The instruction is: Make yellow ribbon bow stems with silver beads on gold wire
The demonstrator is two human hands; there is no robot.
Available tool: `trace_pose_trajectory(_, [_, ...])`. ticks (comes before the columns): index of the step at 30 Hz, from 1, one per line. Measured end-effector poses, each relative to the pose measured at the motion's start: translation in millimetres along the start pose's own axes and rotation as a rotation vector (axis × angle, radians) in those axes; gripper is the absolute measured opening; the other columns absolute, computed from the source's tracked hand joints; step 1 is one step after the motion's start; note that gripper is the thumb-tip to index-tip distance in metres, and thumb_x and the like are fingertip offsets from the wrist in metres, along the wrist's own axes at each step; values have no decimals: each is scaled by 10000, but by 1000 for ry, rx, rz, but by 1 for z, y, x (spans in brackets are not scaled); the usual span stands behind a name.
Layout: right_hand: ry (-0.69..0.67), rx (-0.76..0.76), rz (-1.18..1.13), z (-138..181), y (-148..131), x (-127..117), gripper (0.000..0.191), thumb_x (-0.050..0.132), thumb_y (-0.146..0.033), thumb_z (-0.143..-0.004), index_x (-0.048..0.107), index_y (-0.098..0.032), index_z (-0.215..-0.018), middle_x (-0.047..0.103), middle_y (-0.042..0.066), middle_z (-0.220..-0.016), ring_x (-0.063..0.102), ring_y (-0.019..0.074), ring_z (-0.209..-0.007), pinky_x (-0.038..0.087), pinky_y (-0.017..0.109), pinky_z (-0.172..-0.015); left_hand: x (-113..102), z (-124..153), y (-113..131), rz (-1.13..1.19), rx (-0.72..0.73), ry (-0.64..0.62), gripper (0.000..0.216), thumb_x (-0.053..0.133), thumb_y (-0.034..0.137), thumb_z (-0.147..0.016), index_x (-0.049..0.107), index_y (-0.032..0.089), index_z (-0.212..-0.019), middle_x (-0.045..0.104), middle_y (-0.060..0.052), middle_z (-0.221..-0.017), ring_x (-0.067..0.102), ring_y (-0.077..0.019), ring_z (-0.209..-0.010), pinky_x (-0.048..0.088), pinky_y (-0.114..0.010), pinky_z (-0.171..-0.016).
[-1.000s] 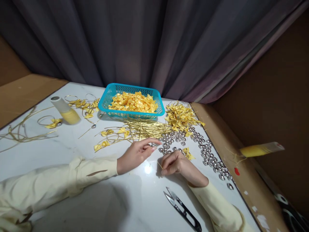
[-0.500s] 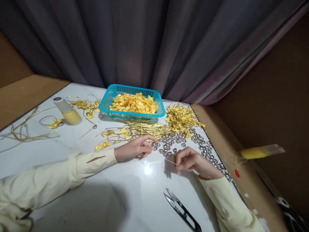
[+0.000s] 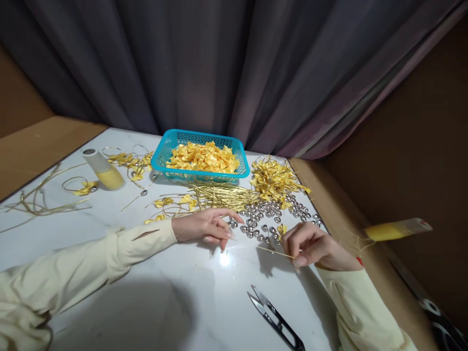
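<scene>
My right hand (image 3: 310, 246) is closed in a pinch on a thin gold cord (image 3: 276, 252), whose free length points left. A small yellow ribbon bow (image 3: 282, 229) shows beside its fingers; whether it is joined to the cord I cannot tell. My left hand (image 3: 208, 226) has thumb and fingers pinched together, the index finger stretched toward the silver beads (image 3: 256, 219). A fine strand end shows at its fingertips; the glare hides whether it meets the cord. Black thread snips (image 3: 276, 319) lie on the table below my right hand.
Yellow bows fill a blue basket (image 3: 201, 173) at the back. Before it lies a bundle of gold cords (image 3: 223, 195), with a heap of cord-tied bows (image 3: 274, 178) to its right. Yellow thread cones (image 3: 109, 175) stand left and lie right. Loose cords (image 3: 36, 202) lie far left.
My right hand has moved right, away from my left, and more of the gold cord shows. The left fingers have drawn slightly down from the beads. The yellow bow by the right hand has come into view.
</scene>
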State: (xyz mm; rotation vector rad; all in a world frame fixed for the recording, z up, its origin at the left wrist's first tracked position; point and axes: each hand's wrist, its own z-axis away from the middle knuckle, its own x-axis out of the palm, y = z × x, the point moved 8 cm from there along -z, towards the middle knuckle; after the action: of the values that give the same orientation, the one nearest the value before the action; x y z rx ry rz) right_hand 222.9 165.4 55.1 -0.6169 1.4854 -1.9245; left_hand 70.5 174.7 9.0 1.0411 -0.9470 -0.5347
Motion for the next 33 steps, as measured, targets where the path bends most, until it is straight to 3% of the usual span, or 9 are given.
trace_pose_trajectory(3, [-19, 48, 156, 3, -1, 1, 247, 720, -335, -666, 673, -132, -534, 517, 6, -523, 410, 109, -528, 315, 258, -525, 1, -1, -3, 29, -10, 15, 393, 626, 196, -779, 493, 152, -1147, 601, 12, -591, 297, -28, -391, 175, -178, -393])
trace_pose_trajectory(7, [-44, 171, 531, 14, 0, -3, 262, 596, -356, -780, 659, -141, -645, 574, 26, -619, 447, 110, -555, 348, 244, -527, 0, -2, -9, 68, -25, 48, 395, 641, 191, -766, 493, 156, -1130, 574, 34, -575, 292, -23, -385, 184, -175, -390])
trace_pose_trajectory(11, [186, 156, 749, 17, -13, -11, 255, 608, -418, -775, 652, -167, -764, 606, 28, -711, 437, 93, -533, 355, 228, -504, 1, -2, -11, 46, -28, 64, 426, 651, 204, -760, 478, 155, -1146, 566, 46, -561, 290, -24, -375, 200, -178, -386])
trace_pose_trajectory(14, [326, 83, 653, 3, -14, 4, 281, 630, -418, -770, 628, -193, -939, 623, 28, -814, 464, 93, -562, 365, 221, -507, 3, -3, -11, -12, -32, 77, 443, 660, 228, -757, 468, 153, -1149, 578, 45, -561, 293, -24, -371, 208, -176, -383])
trace_pose_trajectory(17, [289, 56, 484, -19, 4, 35, 383, 707, -394, -701, 588, -191, -1004, 643, 22, -850, 465, 86, -551, 356, 214, -494, 4, -4, -14, -82, -38, 114, 464, 673, 259, -749, 453, 157, -1145, 578, 49, -559, 379, -39, -391, 255, -169, -399])
trace_pose_trajectory(20, [261, 53, 263, -34, 23, 56, 297, 648, -390, -765, 546, -186, -954, 690, 25, -843, 506, 86, -544, 341, 205, -479, 7, -4, -15, -140, -11, 119, 501, 683, 279, -737, 434, 166, -1157, 569, 56, -574, 503, -79, -462, 376, -193, -467])
trace_pose_trajectory(24, [278, 82, 96, -36, 37, 60, 256, 642, -394, -770, 508, -190, -847, 723, 22, -768, 600, 123, -617, 365, 205, -503, 11, -4, -16, -204, -6, 98, 495, 682, 294, -734, 436, 172, -1146, 557, 63, -567, 530, -97, -470, 428, -227, -505])
trace_pose_trajectory(28, [257, 115, 77, -35, 37, 59, 257, 675, -401, -736, 562, -173, -776, 729, 36, -753, 620, 140, -660, 384, 218, -540, 10, -4, -17, -224, -8, 103, 458, 653, 293, -764, 430, 178, -1147, 543, 63, -572, 523, -91, -464, 383, -204, -479])
trace_pose_trajectory(33, [221, 163, 26, -37, 40, 58, 240, 704, -385, -700, 682, -150, -741, 713, 35, -695, 506, 80, -481, 300, 201, -443, 13, -4, -17, -319, -46, 95, 427, 575, 336, -824, 395, 181, -1179, 555, 35, -650, 490, -86, -480, 333, -185, -432])
